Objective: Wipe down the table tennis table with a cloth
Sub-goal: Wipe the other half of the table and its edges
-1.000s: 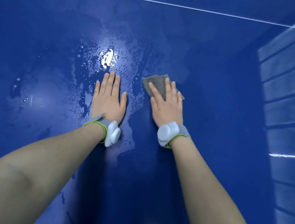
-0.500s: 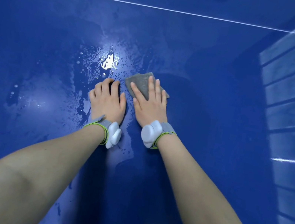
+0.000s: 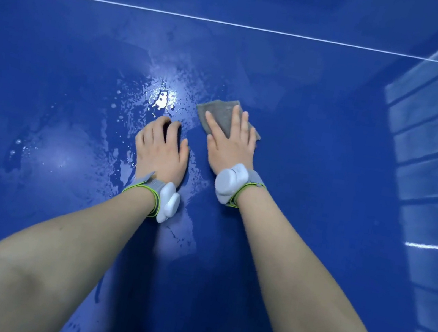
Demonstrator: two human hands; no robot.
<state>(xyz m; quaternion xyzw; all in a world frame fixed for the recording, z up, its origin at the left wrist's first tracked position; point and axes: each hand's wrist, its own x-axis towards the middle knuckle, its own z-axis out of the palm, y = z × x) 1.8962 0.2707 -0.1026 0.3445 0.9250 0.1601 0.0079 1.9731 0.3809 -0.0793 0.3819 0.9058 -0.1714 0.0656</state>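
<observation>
The blue table tennis table fills the view. A small grey cloth lies flat on it just right of centre. My right hand presses on the cloth with straight, spread fingers, covering its near part. My left hand rests on the bare wet surface just left of the cloth, fingers curled under and holding nothing. Each wrist wears a band with a white device.
A wet patch with droplets glistens just beyond my left hand and spreads to the left. A thin white line crosses the table farther away. Window reflections lie along the right side.
My right hand slid the cloth left toward my left hand, then back right and a little farther away. My left hand's fingers went from flat to curled.
</observation>
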